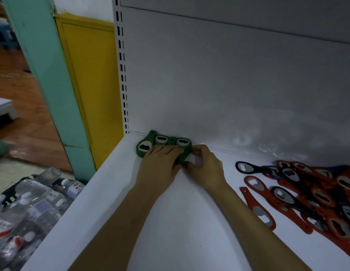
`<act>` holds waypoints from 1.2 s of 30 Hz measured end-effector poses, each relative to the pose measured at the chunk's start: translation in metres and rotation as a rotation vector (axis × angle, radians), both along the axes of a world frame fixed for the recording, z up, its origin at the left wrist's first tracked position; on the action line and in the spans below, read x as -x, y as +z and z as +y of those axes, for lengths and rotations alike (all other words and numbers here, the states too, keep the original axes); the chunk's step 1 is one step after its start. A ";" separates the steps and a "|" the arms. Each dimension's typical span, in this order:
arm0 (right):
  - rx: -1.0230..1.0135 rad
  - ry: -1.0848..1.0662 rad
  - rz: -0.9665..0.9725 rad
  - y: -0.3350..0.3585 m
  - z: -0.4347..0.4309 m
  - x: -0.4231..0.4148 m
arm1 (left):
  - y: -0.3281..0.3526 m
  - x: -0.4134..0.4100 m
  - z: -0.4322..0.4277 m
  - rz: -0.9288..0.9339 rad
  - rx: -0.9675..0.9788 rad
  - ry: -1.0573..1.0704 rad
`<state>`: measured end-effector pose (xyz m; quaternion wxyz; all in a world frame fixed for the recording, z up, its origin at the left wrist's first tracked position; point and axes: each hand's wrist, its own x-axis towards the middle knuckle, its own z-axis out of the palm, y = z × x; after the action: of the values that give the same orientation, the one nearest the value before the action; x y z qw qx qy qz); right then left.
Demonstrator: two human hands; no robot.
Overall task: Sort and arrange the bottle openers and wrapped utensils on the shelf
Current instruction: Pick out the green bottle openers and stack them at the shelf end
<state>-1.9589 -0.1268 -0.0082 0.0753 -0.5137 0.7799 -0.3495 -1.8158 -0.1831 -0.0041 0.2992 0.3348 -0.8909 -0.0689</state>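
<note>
Head view: pressing green openers (162,140) flat under left hand (160,161), pinching their right edge in curled right hand (205,167) (heads toward back wall (228,85)); unsorted pile (316,192) well apart rightward, nearer that hand.

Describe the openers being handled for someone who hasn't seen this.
Find the white shelf's back left corner. The green bottle openers lie there in a row, with the left hand and right hand on them. Only they are green; the pile at right is red and dark.

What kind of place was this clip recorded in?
Probably a small shop or stockroom: white slotted display shelving, bottle openers heaped loose on the shelf, and packs of bottled water on the floor.
</note>
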 end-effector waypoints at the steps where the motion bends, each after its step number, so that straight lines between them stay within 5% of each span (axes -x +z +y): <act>1: -0.019 0.005 0.025 0.000 -0.001 0.000 | 0.000 0.000 -0.001 -0.004 -0.012 -0.005; 8: -0.051 0.020 0.001 0.004 0.001 -0.002 | 0.007 -0.008 -0.002 0.106 0.090 0.167; 12: -0.090 0.057 0.030 0.003 0.003 -0.001 | 0.002 -0.019 -0.014 0.087 -0.098 0.343; 29: -0.091 0.018 -0.024 0.013 0.005 -0.008 | -0.001 -0.015 -0.011 -0.016 -0.086 0.263; 32: -0.094 0.140 -0.179 0.033 0.024 -0.010 | 0.010 -0.015 0.007 -0.029 -0.003 0.112; 36: 0.032 0.133 0.042 0.046 0.079 0.001 | 0.018 0.006 0.050 -0.021 0.059 -0.134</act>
<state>-1.9600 -0.0475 0.0378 0.0736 -0.5726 0.7398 -0.3455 -1.8217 -0.1331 0.0139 0.2940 0.2662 -0.9161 -0.0592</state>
